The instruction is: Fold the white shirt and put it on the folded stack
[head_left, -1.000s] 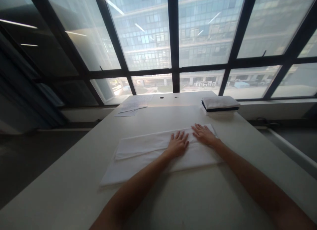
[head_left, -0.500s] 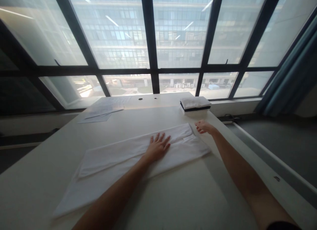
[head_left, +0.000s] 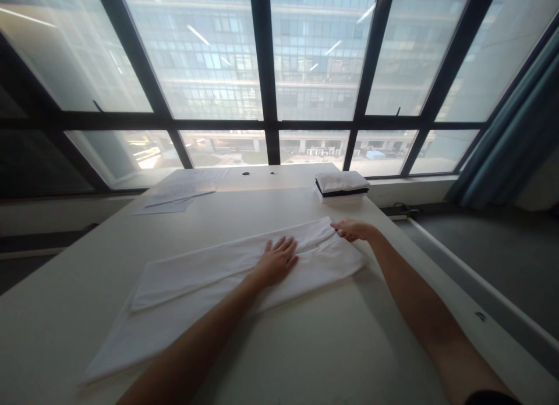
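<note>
A white shirt (head_left: 192, 280) lies flat on the table, with one long side folded over lengthwise. Its fabric is slightly creased near the right end. My left hand (head_left: 278, 259) rests on the middle of it, palm down with fingers spread. At the right end, my right hand (head_left: 350, 230) is closed on the edge of the shirt, close to its far corner. The fingertips there are partly hidden, so the exact amount of cloth between them does not show.
The white table (head_left: 279, 358) reaches to the windows. A stack of folded white and black cloth (head_left: 341, 184) stands at its far right. Sheets of paper (head_left: 177, 194) lie far left. A blue curtain (head_left: 502, 125) hangs at the right.
My right hand has moved left and slightly down from beside the shirt and taken hold of its right edge. My left hand stays pressed on the cloth.
</note>
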Demonstrator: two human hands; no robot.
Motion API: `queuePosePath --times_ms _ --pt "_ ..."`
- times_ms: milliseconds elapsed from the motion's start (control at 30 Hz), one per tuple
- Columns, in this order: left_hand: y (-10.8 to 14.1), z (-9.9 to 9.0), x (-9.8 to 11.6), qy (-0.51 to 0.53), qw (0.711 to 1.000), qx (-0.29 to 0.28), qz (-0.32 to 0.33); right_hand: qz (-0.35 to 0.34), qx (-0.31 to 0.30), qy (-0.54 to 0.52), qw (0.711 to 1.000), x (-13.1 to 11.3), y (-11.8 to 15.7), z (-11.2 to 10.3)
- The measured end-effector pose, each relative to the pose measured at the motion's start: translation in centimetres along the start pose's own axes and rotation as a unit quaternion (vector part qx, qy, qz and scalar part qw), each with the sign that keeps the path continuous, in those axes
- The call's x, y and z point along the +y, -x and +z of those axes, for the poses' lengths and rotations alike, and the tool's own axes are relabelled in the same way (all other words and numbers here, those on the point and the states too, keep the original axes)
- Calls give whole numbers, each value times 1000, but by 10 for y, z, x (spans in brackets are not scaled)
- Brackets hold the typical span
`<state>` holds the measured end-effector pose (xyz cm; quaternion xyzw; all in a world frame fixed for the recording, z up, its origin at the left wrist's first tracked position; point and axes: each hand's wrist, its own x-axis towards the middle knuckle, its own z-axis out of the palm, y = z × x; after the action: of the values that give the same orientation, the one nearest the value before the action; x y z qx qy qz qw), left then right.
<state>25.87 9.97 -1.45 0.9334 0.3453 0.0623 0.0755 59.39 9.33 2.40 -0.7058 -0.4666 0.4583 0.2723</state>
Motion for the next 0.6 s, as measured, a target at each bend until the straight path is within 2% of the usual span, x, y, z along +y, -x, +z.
queuePosePath --times_ms 100,300,600 --pt "0 1 -1 2 1000 0 3 8 -63 -27 998 4 0 2" --pt "-1 2 -1 6 1000 1 4 -60 -144 -107 982 -2 11 9" --pt "-1 4 0 16 1000 7 4 -100 -97 -96 986 -31 23 17"
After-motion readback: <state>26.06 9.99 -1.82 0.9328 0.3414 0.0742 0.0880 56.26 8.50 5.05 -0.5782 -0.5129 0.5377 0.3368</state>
